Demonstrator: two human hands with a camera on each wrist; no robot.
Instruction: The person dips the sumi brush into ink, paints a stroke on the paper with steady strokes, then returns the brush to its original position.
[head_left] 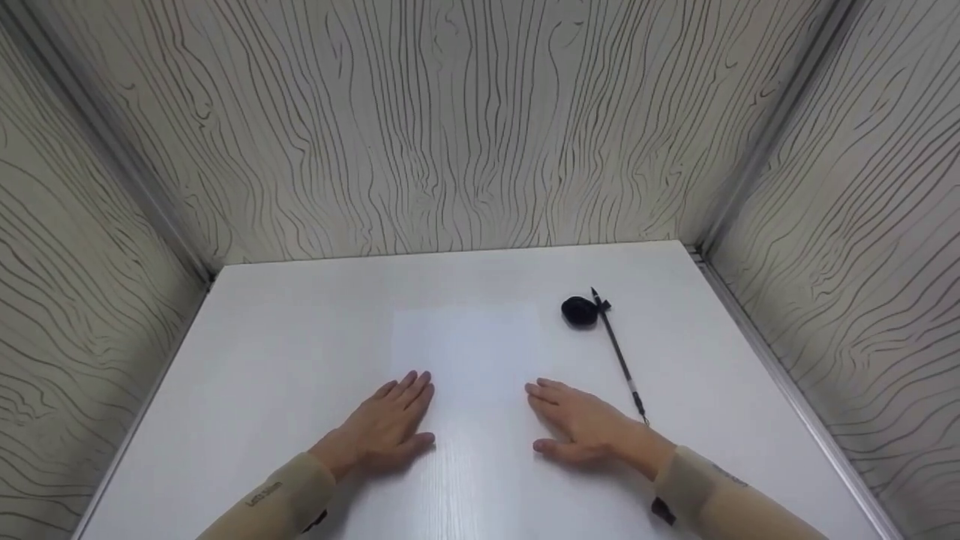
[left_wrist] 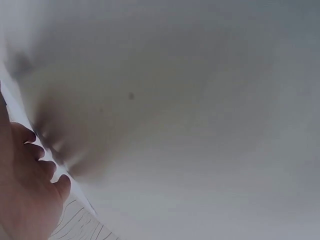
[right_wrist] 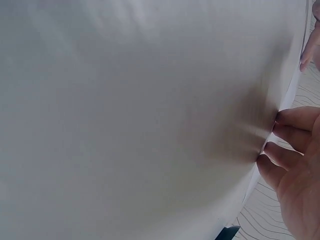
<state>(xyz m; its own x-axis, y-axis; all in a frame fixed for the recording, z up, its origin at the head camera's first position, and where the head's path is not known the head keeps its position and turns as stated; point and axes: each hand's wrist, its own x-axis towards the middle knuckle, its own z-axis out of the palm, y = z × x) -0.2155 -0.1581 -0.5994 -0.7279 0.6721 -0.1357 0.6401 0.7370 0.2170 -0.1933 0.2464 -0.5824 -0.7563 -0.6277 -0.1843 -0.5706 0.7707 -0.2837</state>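
A pale sheet of paper (head_left: 469,349) lies flat on the white table, its edges faint against the surface. At its near left corner my left hand (head_left: 390,424) rests palm down, fingers extended and thumb apart. My right hand (head_left: 581,424) rests likewise near the sheet's right edge, fingers pointing inward. Both wrist views show the fingertips of the left hand (left_wrist: 30,185) and right hand (right_wrist: 300,165) at the tabletop. Neither hand holds anything. Beyond the right hand lie a dark-handled brush (head_left: 619,354) and a round black dish (head_left: 580,312), the brush's upper part beside the dish.
A small black piece (head_left: 605,306) sits by the brush near its tip. The white table (head_left: 285,337) is enclosed by a back wall (head_left: 450,135) and side walls with a wood-grain pattern. Metal rails (head_left: 795,420) run along the table's sides.
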